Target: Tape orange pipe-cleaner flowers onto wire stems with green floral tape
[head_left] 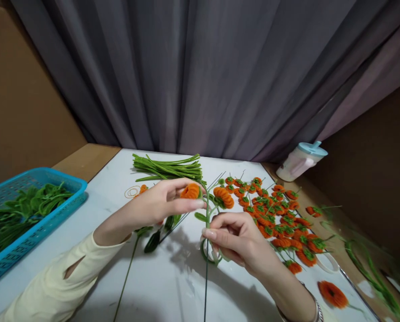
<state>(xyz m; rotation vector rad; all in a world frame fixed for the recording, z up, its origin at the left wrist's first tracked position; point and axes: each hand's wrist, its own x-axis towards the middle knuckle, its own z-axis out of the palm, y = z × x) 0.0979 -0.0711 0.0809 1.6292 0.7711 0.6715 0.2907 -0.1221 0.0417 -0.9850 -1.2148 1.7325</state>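
Upright between my hands stands a fuzzy green stem [207, 197] with a thin dark wire below it, bearing small leaves and orange ribbed pumpkin-like balls. One orange ball [190, 191] sits between the fingers and thumb of my left hand [163, 201], whose thumb tip reaches the stem. The other orange ball [223, 197] hangs to the right of the stem. Lower down, my right hand [236, 237] pinches the stem between thumb and fingers. Just beneath those fingers shows a pale green ring [205, 257], perhaps a tape roll, partly hidden.
Green fuzzy stems [168, 167] lie bundled at the back. Several orange balls with green tops [274, 210] spread at the right. A blue basket [82, 185] of green leaves stands left. A lidded cup [302, 161] is back right. Another leafy stem [128, 273] lies near my left forearm.
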